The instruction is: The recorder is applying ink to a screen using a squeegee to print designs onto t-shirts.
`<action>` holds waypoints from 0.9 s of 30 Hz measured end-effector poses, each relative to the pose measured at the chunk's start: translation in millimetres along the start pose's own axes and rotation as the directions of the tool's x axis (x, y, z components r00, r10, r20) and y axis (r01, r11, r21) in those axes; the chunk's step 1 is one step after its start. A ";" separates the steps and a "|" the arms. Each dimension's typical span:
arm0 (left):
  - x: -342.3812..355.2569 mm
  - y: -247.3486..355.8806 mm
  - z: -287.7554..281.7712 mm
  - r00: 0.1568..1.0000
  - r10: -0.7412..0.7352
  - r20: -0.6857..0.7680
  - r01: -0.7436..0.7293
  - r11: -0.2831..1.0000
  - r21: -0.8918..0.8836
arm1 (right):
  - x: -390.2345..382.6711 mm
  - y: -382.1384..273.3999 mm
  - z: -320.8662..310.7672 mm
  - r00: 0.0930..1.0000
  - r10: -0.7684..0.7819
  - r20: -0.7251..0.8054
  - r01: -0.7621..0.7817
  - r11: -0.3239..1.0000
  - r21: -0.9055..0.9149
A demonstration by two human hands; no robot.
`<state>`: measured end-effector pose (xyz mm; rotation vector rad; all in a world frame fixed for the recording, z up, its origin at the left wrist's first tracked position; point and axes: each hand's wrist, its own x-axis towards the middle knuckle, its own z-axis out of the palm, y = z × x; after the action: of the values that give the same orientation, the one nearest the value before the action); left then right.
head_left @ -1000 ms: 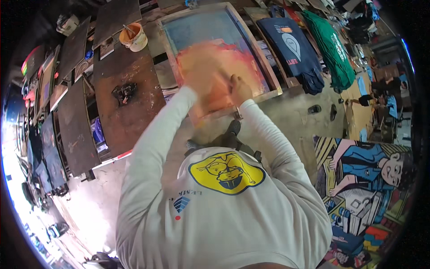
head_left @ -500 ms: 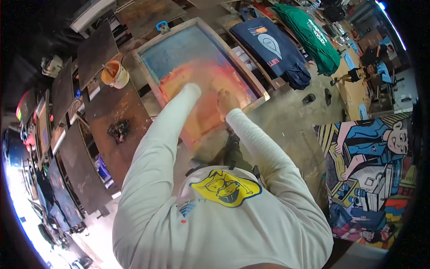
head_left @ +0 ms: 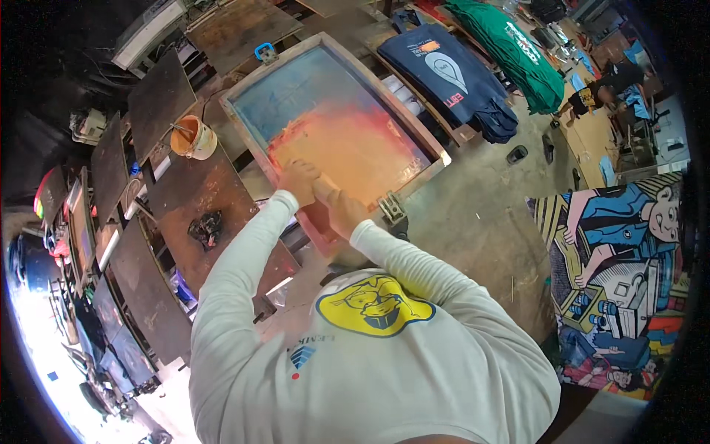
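A wood-framed printing screen (head_left: pixel 438 157) lies in front of me, its mesh blue at the far end and stained orange and red nearer. Both my hands are closed round a squeegee (head_left: pixel 323 190) with a wooden handle, at the near left end of the screen. My left hand (head_left: pixel 298 182) wraps the handle's left end, with my right hand (head_left: pixel 345 214) beside it, lower and to the right. The squeegee's blade is hidden below my hands. Orange ink (head_left: pixel 355 148) covers the near part of the mesh.
A metal hinge clamp (head_left: pixel 393 209) sits at the screen's near right end, and a blue-handled clip (head_left: pixel 265 51) at its far left. Left stands an ink-stained bucket (head_left: pixel 194 138) on a brown board (head_left: pixel 185 181). A navy bag (head_left: pixel 436 74) and green fabric (head_left: pixel 510 59) lie right.
Both hands have come back toward me and leftward along the screen with the squeegee, baring the orange mesh. The hinge clamp at the near end now shows.
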<state>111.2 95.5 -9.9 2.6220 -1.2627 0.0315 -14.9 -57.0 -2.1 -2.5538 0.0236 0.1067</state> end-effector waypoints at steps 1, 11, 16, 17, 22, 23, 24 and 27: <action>8.6 4.9 -4.6 1.000 0.018 0.014 -0.019 0.998 0.052 | 1.2 5.5 -4.5 1.000 0.013 -0.004 -0.013 1.000 -0.004; 109.3 28.4 15.4 0.992 -0.090 0.086 0.065 0.962 0.264 | 34.9 66.8 -48.6 0.986 -0.014 -0.165 -0.005 0.994 -0.112; 78.1 22.7 33.5 0.999 -0.019 -0.044 0.026 0.987 0.159 | 32.6 61.0 -28.8 0.991 0.011 -0.132 -0.045 0.966 -0.256; 65.2 21.1 39.0 0.994 -0.053 -0.094 0.065 0.990 0.129 | 25.8 55.7 -22.2 0.991 0.019 -0.129 -0.051 0.967 -0.251; -5.1 24.8 26.0 0.980 -0.114 -0.162 0.108 0.993 -0.045 | -13.7 10.1 -10.1 0.999 -0.052 -0.012 0.047 0.969 -0.242; -14.7 22.7 23.5 0.985 -0.113 -0.128 0.110 0.994 -0.026 | -16.6 5.6 -7.8 0.999 -0.052 -0.015 0.046 0.970 -0.240; -20.0 20.2 19.4 0.989 -0.111 -0.093 0.111 0.994 -0.006 | -18.4 1.5 -4.7 0.998 -0.056 0.030 0.061 0.982 -0.177; -4.3 5.4 6.7 1.000 -0.030 -0.006 0.030 0.998 0.052 | 0.2 22.1 7.4 0.990 -0.140 0.011 0.141 0.984 -0.108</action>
<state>103.8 94.2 -15.8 2.6824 -1.2363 0.0671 -16.1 -71.3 -20.5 -2.6540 -0.1682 0.0593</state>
